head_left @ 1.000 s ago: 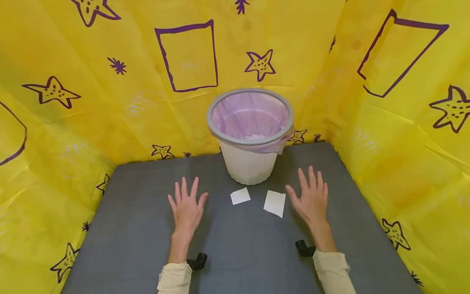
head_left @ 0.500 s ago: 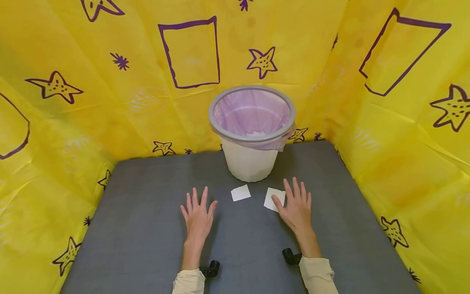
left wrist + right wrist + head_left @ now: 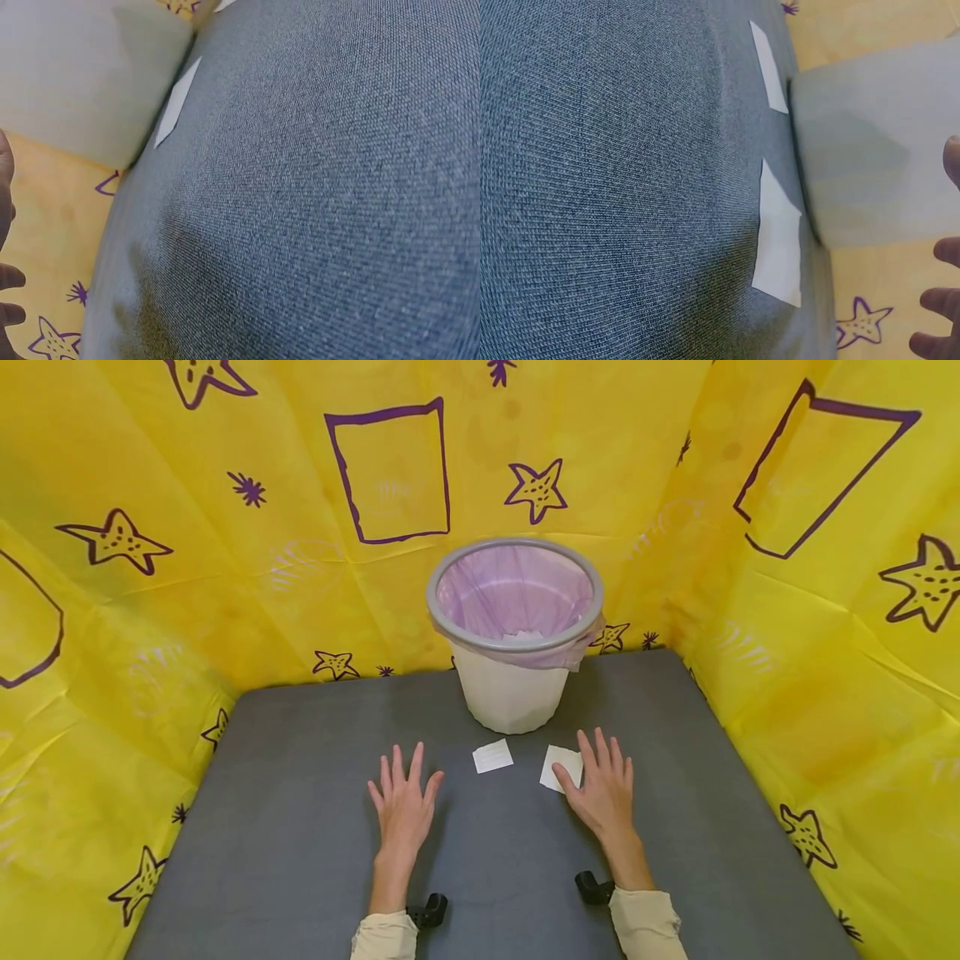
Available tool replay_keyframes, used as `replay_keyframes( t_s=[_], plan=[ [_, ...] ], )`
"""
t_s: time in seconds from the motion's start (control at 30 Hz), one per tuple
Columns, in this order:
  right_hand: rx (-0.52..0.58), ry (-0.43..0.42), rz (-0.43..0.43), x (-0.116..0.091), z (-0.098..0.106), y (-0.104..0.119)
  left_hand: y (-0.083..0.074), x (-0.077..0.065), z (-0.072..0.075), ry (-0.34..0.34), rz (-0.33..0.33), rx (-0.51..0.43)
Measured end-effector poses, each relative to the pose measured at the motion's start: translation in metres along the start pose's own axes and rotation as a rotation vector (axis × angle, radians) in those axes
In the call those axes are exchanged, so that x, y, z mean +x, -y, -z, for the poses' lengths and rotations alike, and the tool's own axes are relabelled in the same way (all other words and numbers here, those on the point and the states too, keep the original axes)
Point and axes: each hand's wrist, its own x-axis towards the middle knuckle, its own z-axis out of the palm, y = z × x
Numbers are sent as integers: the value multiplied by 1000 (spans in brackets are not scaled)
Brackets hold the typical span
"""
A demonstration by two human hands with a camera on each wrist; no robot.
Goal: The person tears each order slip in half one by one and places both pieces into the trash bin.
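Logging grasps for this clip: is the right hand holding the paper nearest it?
No, that paper lies on the grey surface, while the right hand has its fingers spread.

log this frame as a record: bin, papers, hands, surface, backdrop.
wastebasket: white, upright, gray rim, lilac liner, white material inside
left paper: flat, in front of wastebasket
right paper: flat, apart from left paper
left hand: holding nothing, fingers spread
right hand: holding nothing, overlaps right paper in head view
surface: gray fabric
backdrop: yellow sheet, purple stars
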Motion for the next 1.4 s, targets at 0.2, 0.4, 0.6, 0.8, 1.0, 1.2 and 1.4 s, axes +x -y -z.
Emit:
replay_keyframes(
  t_s=[0.2,0.4,0.6,0.8,1.0,1.2,1.4],
  plan=[
    [-42,30,66,-1,-13,18,-9,2,-8,-15,-24,6],
    [-75,85,177,-3,-34,41,-30,2,-22,29,-105,-14],
    [-105,138,234,3,-49,48,-29,8,-26,40,-80,-24],
    [-165,122,375,29,-75,50,-33,42,-38,117,-139,-69],
    [-171,116,422,34,-84,59,-45,57,-42,178,-167,-62],
    [-206,132,427,35,-84,62,-49,59,-43,175,-169,-42],
    [-270,209,392,40,-83,66,-52,62,-53,285,-144,-66]
  ],
)
